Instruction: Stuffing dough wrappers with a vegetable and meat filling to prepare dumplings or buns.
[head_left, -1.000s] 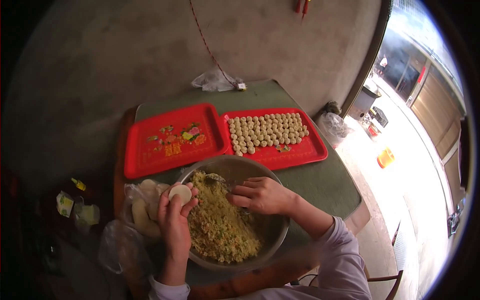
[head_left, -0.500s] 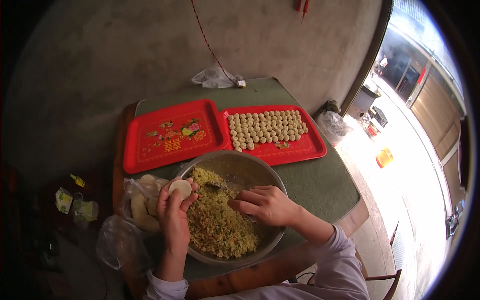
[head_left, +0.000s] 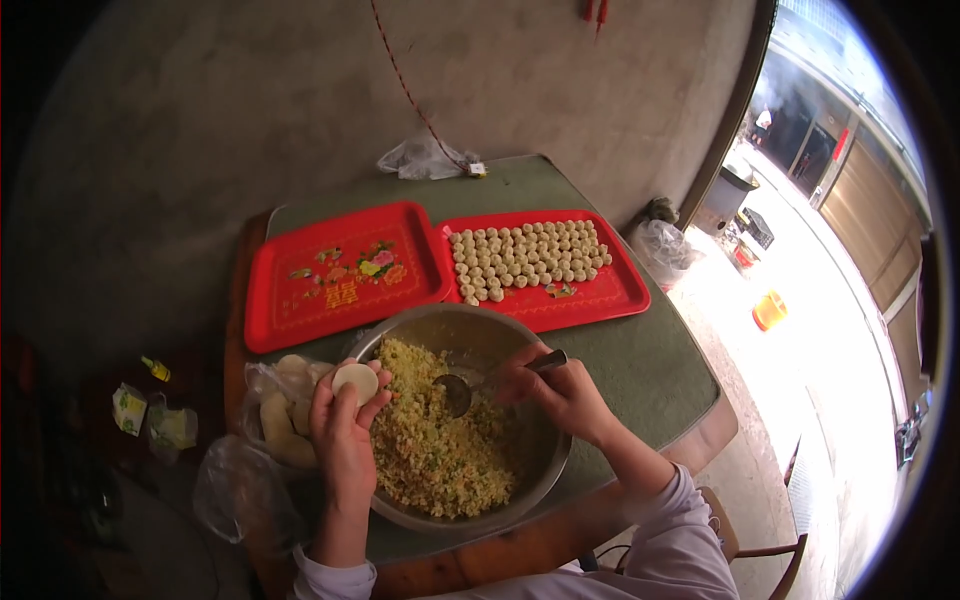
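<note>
A round, pale dough wrapper (head_left: 355, 382) rests in my left hand (head_left: 345, 430), pinched by the thumb and fingers over the left rim of the bowl. My right hand (head_left: 560, 392) grips the handle of a metal spoon (head_left: 455, 396). The spoon's bowl lies against the chopped yellow-green filling (head_left: 440, 460). That filling heaps up the left and near side of a large steel mixing bowl (head_left: 560, 455). Beside my left hand, an open clear plastic bag holds more pale dough pieces (head_left: 280, 420).
Behind the bowl, a red tray (head_left: 620, 295) carries rows of small dumplings (head_left: 530, 255). Another red flowered tray (head_left: 300, 265) overlaps its left side. Clear plastic bags lie at the wall (head_left: 425, 158) and by the doorway (head_left: 662, 245). A wooden chair (head_left: 770, 552) stands at the lower right.
My right hand has turned and shifted right, raising the spoon's handle; the spoon's bowl has moved right and slightly down. My left hand keeps the wrapper in nearly the same place.
</note>
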